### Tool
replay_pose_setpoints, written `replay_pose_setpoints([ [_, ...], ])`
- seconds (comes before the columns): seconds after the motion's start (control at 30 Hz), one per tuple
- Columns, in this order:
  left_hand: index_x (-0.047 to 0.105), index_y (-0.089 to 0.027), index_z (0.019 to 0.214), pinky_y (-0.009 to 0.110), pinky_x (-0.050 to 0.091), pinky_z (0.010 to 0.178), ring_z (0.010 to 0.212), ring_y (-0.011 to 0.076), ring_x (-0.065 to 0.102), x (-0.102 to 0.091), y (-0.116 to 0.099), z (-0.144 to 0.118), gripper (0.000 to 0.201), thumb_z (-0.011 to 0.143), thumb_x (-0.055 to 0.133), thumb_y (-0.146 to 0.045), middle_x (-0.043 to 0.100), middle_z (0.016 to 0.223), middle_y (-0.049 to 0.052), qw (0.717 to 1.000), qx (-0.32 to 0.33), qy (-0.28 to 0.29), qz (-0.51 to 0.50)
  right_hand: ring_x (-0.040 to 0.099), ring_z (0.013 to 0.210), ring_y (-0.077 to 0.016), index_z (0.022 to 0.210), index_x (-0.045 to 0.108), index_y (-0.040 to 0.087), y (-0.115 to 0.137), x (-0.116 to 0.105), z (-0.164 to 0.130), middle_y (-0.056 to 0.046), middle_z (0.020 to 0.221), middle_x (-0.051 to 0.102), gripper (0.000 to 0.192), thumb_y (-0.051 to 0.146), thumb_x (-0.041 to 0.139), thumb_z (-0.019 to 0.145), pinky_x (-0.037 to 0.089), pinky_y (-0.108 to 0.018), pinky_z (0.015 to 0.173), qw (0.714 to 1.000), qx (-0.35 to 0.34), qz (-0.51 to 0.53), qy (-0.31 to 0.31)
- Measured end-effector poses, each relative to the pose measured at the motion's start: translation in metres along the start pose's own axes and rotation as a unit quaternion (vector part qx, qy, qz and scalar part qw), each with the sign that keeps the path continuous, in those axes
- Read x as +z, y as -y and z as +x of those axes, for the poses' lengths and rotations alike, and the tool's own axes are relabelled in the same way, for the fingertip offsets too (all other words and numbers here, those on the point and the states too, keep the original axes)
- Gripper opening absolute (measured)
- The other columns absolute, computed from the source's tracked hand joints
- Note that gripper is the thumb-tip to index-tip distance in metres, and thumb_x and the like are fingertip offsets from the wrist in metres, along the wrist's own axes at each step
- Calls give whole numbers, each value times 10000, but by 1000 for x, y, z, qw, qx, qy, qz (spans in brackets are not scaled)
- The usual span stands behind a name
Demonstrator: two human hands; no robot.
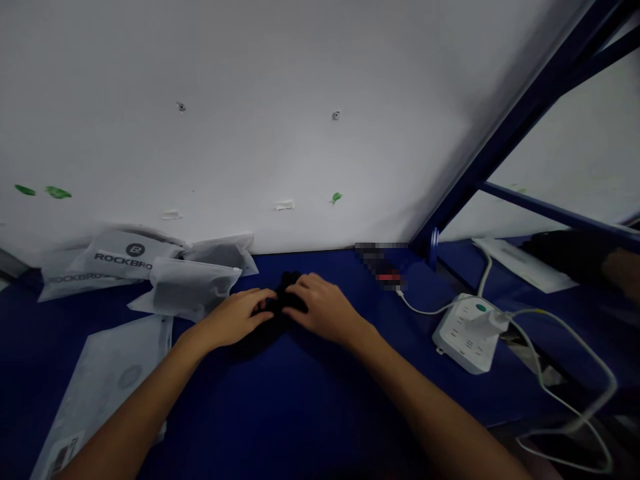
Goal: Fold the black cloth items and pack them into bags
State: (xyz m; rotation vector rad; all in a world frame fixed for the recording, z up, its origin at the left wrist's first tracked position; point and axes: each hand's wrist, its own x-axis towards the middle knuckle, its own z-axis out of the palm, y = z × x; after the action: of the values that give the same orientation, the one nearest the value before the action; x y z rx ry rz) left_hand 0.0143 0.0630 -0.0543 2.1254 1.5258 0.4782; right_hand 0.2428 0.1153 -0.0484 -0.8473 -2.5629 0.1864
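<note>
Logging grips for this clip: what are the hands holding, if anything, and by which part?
Both the left hand and the right hand rest on a small black item on the blue table, fingers at its near edge; a closed grip cannot be told.

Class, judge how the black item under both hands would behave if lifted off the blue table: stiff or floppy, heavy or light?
The black item looks like soft fabric bunched between the left hand and right hand, so probably floppy. It seems small beside them, so likely light. Its rumpled shape makes rolling unlikely.
</note>
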Motion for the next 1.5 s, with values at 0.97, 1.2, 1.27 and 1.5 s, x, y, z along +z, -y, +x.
replay_pose_setpoints([
  [0.97,581,-160,885,235,390,587,664,121,541,-1,18,7,137,766,580,-226,635,760,4,939,-153,-6,-309,548,997,-268,1124,666,166,59,22,-11,-119,1060,641,444,549,575,920,450,-427,904,976,-208,43,50],
  [1.2,603,-252,1182,255,437,741,936,164,611,-23,11,-6,418,805,709,-401,682,1043,22,932,-116,105,-328,627,890,-155,1088,660,224,40,10,-5,-28,981,674,184,312,531,990,496,-288,811,944,-55,313,84],
  [1.27,567,-262,1235,302,438,878,1058,188,603,-24,14,-7,525,754,772,-313,667,1134,35,938,-67,126,-317,622,823,-145,1052,652,226,29,10,-2,-14,936,664,146,312,579,959,495,-273,751,940,17,336,53],
  [1.5,571,-225,1182,384,424,1011,1145,212,583,-17,11,-2,452,773,762,-255,634,1144,69,943,-4,51,-328,620,967,-223,1127,651,200,10,15,3,-76,1066,666,428,550,630,882,478,-363,860,935,174,299,75],
])
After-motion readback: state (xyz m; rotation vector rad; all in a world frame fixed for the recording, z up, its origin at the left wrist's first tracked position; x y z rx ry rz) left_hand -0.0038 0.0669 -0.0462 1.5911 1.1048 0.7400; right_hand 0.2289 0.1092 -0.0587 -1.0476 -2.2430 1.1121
